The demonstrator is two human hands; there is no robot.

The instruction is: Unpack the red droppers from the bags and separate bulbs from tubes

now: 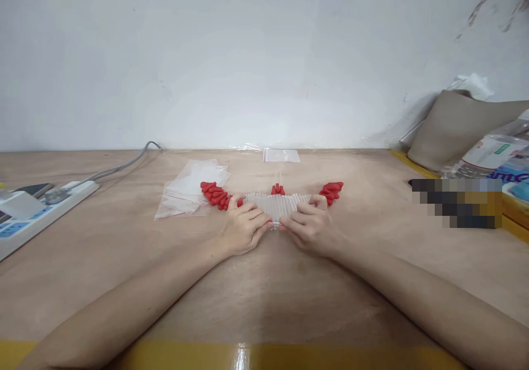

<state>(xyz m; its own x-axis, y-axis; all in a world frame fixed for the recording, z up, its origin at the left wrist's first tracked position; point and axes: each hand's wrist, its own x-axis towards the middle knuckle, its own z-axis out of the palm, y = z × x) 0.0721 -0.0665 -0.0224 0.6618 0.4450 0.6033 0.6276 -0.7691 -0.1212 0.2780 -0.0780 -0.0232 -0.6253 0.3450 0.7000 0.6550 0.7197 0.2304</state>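
Note:
A row of clear droppers [276,209], thin see-through tubes lying side by side, sits in front of me on the table. My left hand [247,227] is closed around the left end of the row, fingers bent and thumb pressed near the middle. The other end is gripped by my right hand [311,226] in a mirrored way. Red rubber bulbs [215,195] fan out beyond the left hand, and more red bulbs [332,192] beyond the right. A few red bulbs [278,189] lie just behind the tubes. My fingers hide parts of the row.
Clear plastic bags [190,185] lie to the left, and a small bag [281,156] rests by the wall. A white power strip [78,194] with a grey cable is at far left. A plastic bottle [481,155] and a brown-grey sheet [446,128] stand at right.

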